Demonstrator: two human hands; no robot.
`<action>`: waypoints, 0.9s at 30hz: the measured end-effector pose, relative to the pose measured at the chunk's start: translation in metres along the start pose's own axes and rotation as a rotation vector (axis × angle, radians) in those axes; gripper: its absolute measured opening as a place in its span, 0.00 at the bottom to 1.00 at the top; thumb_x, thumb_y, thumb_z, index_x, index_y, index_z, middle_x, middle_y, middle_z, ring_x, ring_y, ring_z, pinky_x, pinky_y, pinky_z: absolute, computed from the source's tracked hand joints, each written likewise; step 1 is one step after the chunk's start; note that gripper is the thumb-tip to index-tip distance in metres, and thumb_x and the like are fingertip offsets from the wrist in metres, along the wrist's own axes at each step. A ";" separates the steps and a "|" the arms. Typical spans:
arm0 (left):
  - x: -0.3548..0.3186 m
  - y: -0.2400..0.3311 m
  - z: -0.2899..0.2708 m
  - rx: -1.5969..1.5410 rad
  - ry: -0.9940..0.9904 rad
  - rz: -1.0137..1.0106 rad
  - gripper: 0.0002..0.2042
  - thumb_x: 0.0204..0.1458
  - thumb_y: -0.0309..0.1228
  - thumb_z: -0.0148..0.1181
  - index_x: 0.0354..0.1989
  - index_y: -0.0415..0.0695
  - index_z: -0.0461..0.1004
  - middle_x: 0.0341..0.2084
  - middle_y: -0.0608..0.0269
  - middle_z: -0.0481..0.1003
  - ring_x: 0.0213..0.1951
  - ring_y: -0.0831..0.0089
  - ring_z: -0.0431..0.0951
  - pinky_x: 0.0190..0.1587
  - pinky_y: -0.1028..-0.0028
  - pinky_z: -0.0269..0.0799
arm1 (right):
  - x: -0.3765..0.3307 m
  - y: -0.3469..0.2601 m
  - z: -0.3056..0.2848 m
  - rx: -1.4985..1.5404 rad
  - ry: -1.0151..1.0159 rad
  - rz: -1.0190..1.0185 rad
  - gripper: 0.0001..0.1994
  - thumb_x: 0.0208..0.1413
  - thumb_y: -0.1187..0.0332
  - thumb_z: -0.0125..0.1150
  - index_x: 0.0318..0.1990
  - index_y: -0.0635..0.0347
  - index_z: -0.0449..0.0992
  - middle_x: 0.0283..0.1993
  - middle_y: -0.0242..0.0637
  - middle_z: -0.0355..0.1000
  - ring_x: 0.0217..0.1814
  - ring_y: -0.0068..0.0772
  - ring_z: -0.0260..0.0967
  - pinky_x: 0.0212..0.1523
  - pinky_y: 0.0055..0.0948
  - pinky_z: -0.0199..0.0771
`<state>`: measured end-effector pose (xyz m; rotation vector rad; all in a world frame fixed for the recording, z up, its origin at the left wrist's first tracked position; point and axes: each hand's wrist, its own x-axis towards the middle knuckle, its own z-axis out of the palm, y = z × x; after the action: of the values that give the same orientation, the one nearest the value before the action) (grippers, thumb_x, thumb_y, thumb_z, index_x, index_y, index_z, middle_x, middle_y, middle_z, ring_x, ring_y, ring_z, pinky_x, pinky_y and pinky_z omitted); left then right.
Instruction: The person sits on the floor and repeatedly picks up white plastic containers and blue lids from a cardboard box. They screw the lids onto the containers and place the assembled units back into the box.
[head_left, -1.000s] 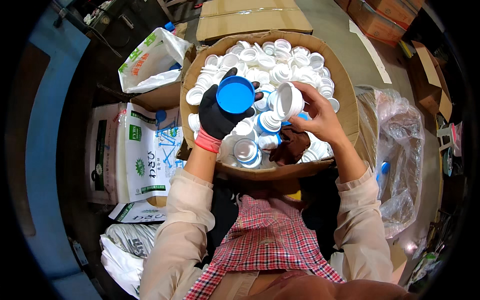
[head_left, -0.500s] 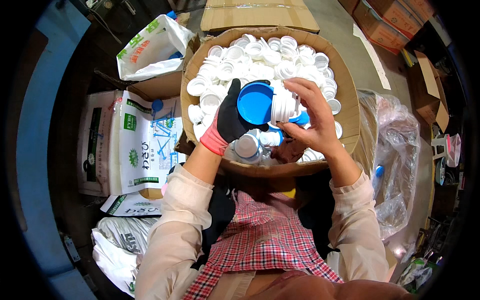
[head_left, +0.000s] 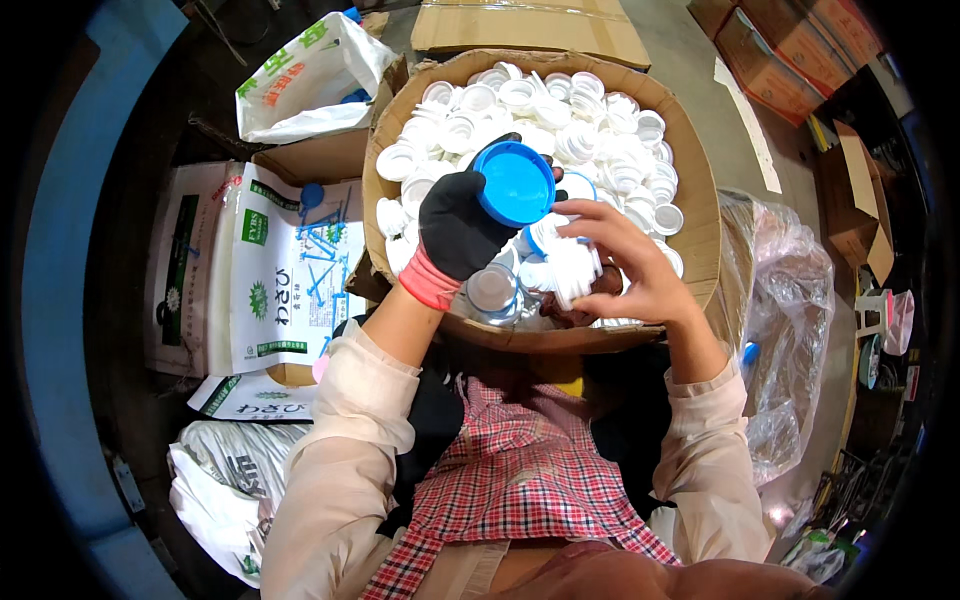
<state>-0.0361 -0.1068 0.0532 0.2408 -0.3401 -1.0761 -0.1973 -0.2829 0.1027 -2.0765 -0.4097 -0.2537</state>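
Observation:
A round blue plastic cap (head_left: 515,187) is in my left hand (head_left: 458,228), its hollow side facing up. That hand wears a black glove with a pink cuff, and the fingers wrap behind the cap. Just to the right, my bare right hand (head_left: 640,268) grips a short stack of white plastic caps (head_left: 572,272) between thumb and fingers. Both hands hover over the near side of a cardboard box (head_left: 703,210) heaped with white caps (head_left: 520,95). Below the left hand, clear-looking round pieces with blue edges (head_left: 492,290) lie near the box's front rim.
Left of the box, an open carton (head_left: 300,160) has printed white sheeting (head_left: 270,270) with blue strips on it. Behind that stands a white plastic bag (head_left: 310,85). Clear plastic wrapping (head_left: 790,300) lies to the right; cartons (head_left: 770,65) are stacked at far right.
My right hand has drawn the white stack down and away from the blue cap, tilting it. The left hand has turned the cap more face-up and shifted it slightly right.

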 end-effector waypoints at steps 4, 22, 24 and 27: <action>-0.005 -0.010 0.006 0.142 -0.012 -0.017 0.42 0.45 0.39 0.56 0.72 0.44 0.47 0.68 0.39 0.52 0.70 0.44 0.50 0.70 0.51 0.48 | -0.001 -0.010 0.011 0.035 -0.035 0.031 0.30 0.41 0.69 0.71 0.56 0.56 0.71 0.64 0.43 0.63 0.61 0.44 0.66 0.56 0.36 0.70; -0.004 -0.029 -0.002 1.684 -0.008 0.543 0.29 0.49 0.36 0.68 0.60 0.40 0.68 0.58 0.60 0.72 0.54 0.73 0.75 0.59 0.72 0.67 | 0.002 -0.012 0.001 -0.007 0.380 0.132 0.31 0.41 0.74 0.70 0.57 0.59 0.69 0.57 0.41 0.67 0.59 0.37 0.66 0.56 0.34 0.70; -0.007 -0.030 0.011 2.115 0.014 0.685 0.28 0.50 0.35 0.68 0.59 0.41 0.69 0.57 0.60 0.72 0.54 0.73 0.75 0.59 0.71 0.67 | 0.007 -0.013 0.011 -0.284 0.401 0.023 0.30 0.40 0.72 0.72 0.56 0.62 0.70 0.55 0.46 0.67 0.57 0.48 0.66 0.57 0.37 0.68; -0.014 -0.037 0.017 2.004 0.029 0.692 0.26 0.50 0.29 0.66 0.58 0.39 0.69 0.56 0.53 0.72 0.54 0.66 0.76 0.59 0.68 0.68 | 0.011 -0.007 0.018 -0.437 0.396 -0.053 0.31 0.40 0.73 0.72 0.56 0.62 0.70 0.55 0.46 0.66 0.56 0.49 0.65 0.55 0.39 0.69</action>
<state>-0.0787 -0.1119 0.0536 1.7383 -1.2795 0.3047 -0.1900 -0.2618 0.1029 -2.3642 -0.1752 -0.8322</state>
